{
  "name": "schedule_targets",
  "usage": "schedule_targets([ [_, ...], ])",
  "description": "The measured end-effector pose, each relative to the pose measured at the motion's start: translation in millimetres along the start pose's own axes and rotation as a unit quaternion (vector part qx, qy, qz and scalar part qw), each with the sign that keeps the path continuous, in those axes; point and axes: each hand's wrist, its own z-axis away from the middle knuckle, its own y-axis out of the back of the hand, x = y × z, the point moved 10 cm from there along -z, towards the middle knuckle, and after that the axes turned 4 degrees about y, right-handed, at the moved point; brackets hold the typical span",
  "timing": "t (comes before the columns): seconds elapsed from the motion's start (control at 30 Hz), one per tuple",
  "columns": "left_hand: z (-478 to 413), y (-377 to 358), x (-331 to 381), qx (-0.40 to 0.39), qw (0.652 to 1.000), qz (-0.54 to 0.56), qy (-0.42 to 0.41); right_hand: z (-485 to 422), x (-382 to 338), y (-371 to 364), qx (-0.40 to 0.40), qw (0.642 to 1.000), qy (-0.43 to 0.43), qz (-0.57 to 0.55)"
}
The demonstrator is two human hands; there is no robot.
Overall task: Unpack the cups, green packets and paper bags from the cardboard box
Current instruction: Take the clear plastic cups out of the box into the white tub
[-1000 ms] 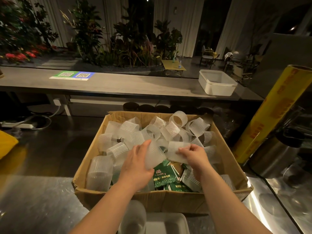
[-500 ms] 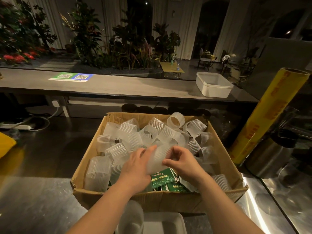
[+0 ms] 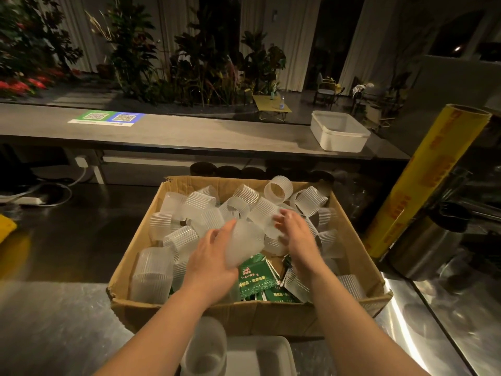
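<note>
While left hand's (image 3: 214, 261) grip holds one cup (image 3: 244, 244), right hand's (image 3: 298, 237) grip is indiscernible.

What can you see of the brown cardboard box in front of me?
The brown cardboard box is open-topped, its front wall creased and dented. It sits on a shiny steel counter, crowded with translucent ribbed plastic cups lying at all angles over green packets near the front. Both hands reach inside: the left hand holds one cup, the right hand, blurred, is among others.
</note>
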Motion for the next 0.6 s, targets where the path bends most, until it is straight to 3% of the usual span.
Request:
schedule_targets([
  [0.07, 1, 16, -2, 0.064, 0.997, 0.03, 0.009, -8, 5, 26, 0.063, 0.99, -0.031, 0.121],
  [0.13, 0, 28, -11, 0.114, 0.99, 0.069, 0.036, -8, 19, 8, -0.042, 0.967, -0.045, 0.246],
  [0.23, -1, 31, -24, 0.125, 0.983, 0.11, 0.08, 13, 50, -50, -0.237, 0.915, -0.074, 0.317],
  [0.3, -1, 31, -25, 0.126, 0.982, 0.111, 0.091, 21, 69, -74, -0.301, 0.87, -0.098, 0.378],
  [0.4, 1, 32, -23, 0.132, 0.981, 0.107, 0.09, 17, 86, -89, -0.307, 0.818, -0.124, 0.471],
  [0.6, 0, 30, -22, 0.12, 0.982, 0.107, 0.097, 15, 71, -92, -0.299, 0.81, -0.081, 0.498],
])
